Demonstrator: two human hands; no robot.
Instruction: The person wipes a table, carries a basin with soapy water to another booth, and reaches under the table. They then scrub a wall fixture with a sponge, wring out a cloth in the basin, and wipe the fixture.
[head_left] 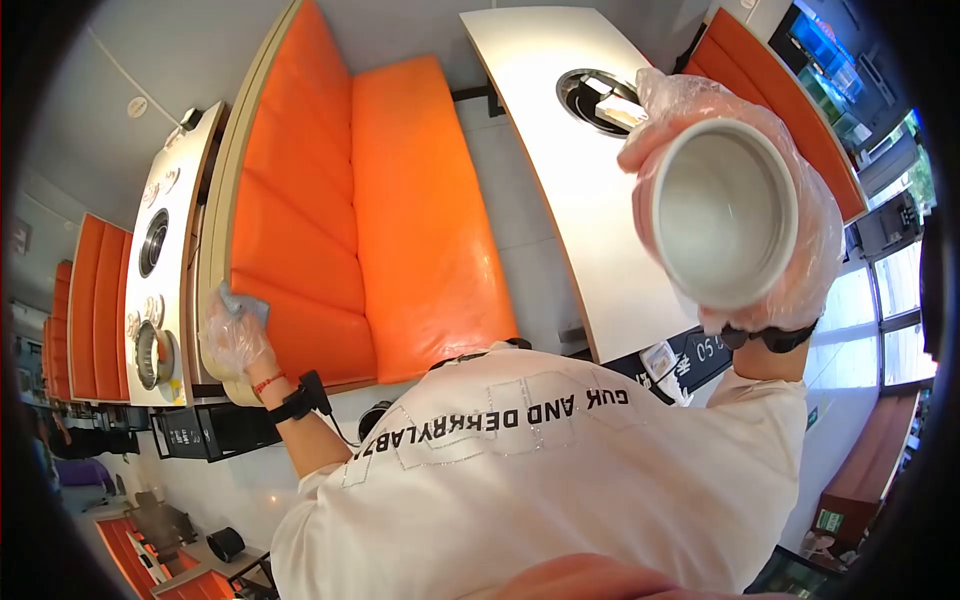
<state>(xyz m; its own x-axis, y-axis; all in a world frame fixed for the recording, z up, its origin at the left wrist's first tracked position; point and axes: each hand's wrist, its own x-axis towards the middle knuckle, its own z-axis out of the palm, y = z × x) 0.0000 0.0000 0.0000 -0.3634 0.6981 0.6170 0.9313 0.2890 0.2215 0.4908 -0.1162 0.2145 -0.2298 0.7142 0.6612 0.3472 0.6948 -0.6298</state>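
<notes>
Bowl point(725, 215) fills right hand point(812, 225); shirt point(540, 480) reads "GUK AND".

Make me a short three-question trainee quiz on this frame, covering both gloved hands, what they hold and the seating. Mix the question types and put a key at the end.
1. Multiple choice: What does the left hand hold?
a) a spoon
b) a grey-blue cloth
c) a plate

2. True or false: The right hand, in a clear plastic glove, holds a round white bowl.

3. Fill in the colour: The bench seat beside the white table is ____.

Key: 1. b; 2. true; 3. orange
</notes>
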